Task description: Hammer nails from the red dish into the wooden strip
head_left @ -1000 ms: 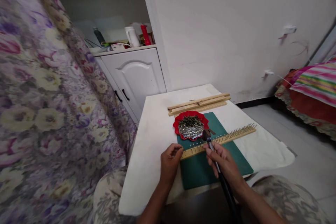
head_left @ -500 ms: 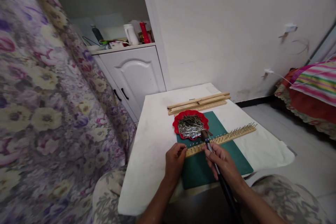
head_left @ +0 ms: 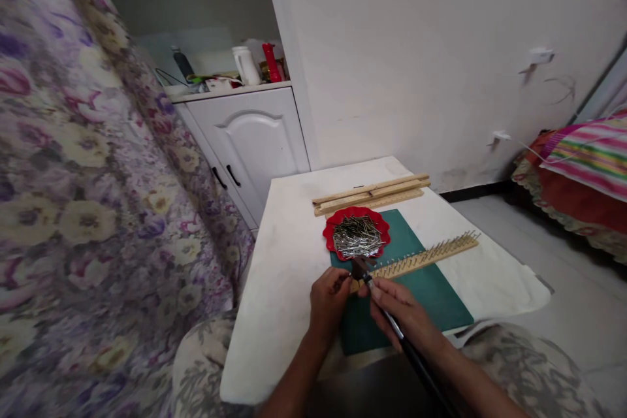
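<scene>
A wooden strip (head_left: 421, 257) studded with a row of nails lies across a green mat (head_left: 431, 294) on a white table (head_left: 289, 261). My left hand (head_left: 327, 304) is closed in a pinch at the strip's left end, on something too small to name. My right hand (head_left: 401, 313) grips the black handle of a small hammer (head_left: 361, 268), whose head sits right at that left end beside the left fingertips. Just behind them a red scalloped dish (head_left: 329, 234) holds a heap of loose nails.
Several plain wooden strips (head_left: 369, 192) lie at the table's far side. A flowered sofa (head_left: 88, 196) fills the left. A white cabinet (head_left: 249, 140) with bottles stands behind, a white wall beyond the table, and striped bedding (head_left: 588, 157) at right.
The hammer head has come left along the strip, from near the dish's right side to the strip's left end. My left hand has stayed pinched at that end.
</scene>
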`<state>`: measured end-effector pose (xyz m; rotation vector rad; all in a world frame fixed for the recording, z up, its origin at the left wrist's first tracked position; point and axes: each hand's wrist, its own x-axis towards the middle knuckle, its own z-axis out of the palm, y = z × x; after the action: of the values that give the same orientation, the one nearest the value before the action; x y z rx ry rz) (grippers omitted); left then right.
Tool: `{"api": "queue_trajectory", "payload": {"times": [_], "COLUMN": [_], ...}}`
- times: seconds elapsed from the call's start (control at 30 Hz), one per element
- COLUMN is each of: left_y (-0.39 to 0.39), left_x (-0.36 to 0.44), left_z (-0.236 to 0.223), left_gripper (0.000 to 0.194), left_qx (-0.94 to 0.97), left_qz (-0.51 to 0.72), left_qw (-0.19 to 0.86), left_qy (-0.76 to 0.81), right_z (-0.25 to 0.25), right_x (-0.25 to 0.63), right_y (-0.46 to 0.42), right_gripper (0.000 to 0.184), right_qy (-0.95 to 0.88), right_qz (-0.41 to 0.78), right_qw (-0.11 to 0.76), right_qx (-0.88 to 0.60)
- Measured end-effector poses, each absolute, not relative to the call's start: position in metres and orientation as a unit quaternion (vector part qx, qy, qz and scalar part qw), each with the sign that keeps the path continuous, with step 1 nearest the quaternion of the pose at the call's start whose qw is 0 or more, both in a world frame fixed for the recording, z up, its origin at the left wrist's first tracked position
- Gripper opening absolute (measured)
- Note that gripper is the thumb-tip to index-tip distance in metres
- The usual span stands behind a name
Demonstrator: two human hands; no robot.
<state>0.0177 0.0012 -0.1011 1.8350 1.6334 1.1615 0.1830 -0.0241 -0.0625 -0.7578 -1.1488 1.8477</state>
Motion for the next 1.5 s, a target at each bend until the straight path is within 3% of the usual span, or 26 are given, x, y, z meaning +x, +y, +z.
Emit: {"api": "queue_trajectory", "payload": {"times": [0.87,1.23,1.5], "left_y": [0.001,0.016,0.070], "left_x": [0.013,-0.003,0.010], "left_z": [-0.106,-0.080,-0.066], "left_gripper": [0.012,0.016,0.013], "left_qx": [0.657,0.707,0.776], "left_qz": [0.410,0.410,0.237], "left_qw": [0.199,0.172,0.079], "left_qy": [0.600,0.549,0.579], "right_z": [-0.062,-0.061,-0.075], "right_x": [0.161,0.176,0.192], "right_y": [-0.025,-0.029,-0.029], "right_gripper": [0.035,0.038,0.039], "right_qy": [-0.474,-0.407,-0.377], "right_qz": [0.725,0.718,0.696], "right_qw": [0.374,0.435,0.485], "right_qx": [-0.332,-0.360,-0.371]}}
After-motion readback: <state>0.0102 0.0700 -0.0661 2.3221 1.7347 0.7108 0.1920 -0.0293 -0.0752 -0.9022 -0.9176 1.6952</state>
